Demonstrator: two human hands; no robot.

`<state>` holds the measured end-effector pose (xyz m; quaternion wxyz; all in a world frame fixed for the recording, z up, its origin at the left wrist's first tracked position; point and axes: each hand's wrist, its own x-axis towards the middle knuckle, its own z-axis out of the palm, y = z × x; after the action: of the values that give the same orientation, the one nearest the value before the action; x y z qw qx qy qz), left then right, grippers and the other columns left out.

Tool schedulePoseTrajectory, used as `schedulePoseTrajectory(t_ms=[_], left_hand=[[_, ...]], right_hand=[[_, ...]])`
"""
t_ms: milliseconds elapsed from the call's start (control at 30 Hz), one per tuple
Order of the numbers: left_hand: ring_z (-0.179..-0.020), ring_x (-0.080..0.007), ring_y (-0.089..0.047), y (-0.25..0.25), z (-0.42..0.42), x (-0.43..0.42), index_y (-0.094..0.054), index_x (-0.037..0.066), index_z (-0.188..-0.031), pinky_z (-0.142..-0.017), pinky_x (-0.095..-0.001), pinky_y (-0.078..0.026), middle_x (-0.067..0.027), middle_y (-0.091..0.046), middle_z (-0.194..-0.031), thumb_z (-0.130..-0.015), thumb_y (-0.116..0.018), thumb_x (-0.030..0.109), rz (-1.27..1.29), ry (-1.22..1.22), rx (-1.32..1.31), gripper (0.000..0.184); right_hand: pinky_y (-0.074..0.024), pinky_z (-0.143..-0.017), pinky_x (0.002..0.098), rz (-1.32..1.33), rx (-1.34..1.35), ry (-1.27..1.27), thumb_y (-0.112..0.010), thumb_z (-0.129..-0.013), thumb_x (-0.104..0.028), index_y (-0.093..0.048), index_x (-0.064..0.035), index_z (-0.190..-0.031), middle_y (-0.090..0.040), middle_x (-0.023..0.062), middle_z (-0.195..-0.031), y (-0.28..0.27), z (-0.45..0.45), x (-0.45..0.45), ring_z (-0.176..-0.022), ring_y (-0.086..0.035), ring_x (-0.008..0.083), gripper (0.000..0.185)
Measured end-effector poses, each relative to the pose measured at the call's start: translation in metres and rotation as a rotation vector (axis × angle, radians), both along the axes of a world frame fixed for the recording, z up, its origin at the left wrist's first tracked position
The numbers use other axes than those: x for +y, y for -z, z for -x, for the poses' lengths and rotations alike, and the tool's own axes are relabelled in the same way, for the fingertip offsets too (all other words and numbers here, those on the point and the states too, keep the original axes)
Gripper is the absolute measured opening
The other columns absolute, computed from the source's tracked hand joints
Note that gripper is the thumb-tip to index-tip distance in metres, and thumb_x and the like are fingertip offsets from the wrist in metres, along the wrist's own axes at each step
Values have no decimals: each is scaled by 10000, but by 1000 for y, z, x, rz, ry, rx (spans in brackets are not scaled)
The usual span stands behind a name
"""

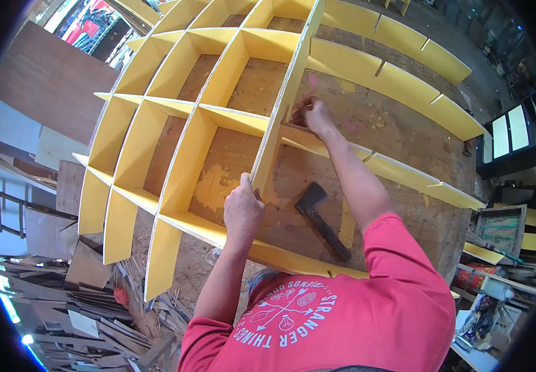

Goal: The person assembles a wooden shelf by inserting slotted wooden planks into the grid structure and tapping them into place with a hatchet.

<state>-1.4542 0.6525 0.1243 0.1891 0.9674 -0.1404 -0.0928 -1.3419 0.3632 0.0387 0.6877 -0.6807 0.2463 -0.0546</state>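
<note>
A large lattice of yellow slotted panels (180,155) stands on a worn wooden tabletop (367,105). My left hand (244,208) grips the near end of a long yellow panel (286,102), its thumb along the upper edge. On that panel's right side, my right hand (314,116) is closed with bent fingers, close to a crosswise yellow panel (327,144). What those fingers hold, if anything, is hidden. Between my arms a hatchet (322,220) with a dark head and handle lies on the tabletop.
Slotted yellow strips (398,84) stand on edge to the right. Wood offcuts (103,310) litter the floor at lower left, and large boards (51,68) lean at the upper left. A cluttered shelf (497,279) is at the right.
</note>
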Motion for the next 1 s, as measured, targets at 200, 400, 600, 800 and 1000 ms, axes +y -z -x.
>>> schedulePoseTrajectory(t_ms=[200,400,600,800,1000], left_hand=[[-913,-480,-737,1,1,-3,-550,36,-1120,-819,-581,-578,-277,-747,-920,-949,-698,125,-28,-50,31,243],[-910,-473,-748,10,3,-5,-546,42,-1128,-819,-562,-592,-272,-749,-904,-942,-704,132,-63,-11,8,260],[-962,-465,-739,18,-17,7,-556,38,-1165,-858,-562,-582,-271,-749,-975,-914,-733,167,-64,93,55,333],[-1167,-449,-666,9,-72,-57,-566,6,-1314,-979,-518,-538,-251,-691,-1229,-894,-766,260,197,168,-208,530],[-1078,-515,-684,36,-173,-146,-540,-27,-1162,-968,-574,-536,-339,-707,-1088,-943,-688,238,218,279,-171,375]], right_hand=[[-635,-842,409,423,-120,126,-674,-952,-88,-629,6,-1365,-761,221,-1101,45,-12,0,-1001,-772,303,425],[-601,-850,440,606,-392,207,-679,-893,3,-734,-48,-1161,-747,205,-1093,26,10,19,-938,-738,373,279],[-549,-809,531,727,-145,-121,-684,-918,-221,-676,-17,-991,-725,231,-979,13,157,55,-951,-695,454,217],[-571,-956,522,848,600,-534,-839,-812,-432,-674,-25,-1191,-727,239,-1179,106,327,72,-1151,-691,438,580],[-595,-922,464,566,586,-624,-837,-830,-374,-680,-12,-1149,-757,205,-1051,127,318,62,-1053,-742,361,507]])
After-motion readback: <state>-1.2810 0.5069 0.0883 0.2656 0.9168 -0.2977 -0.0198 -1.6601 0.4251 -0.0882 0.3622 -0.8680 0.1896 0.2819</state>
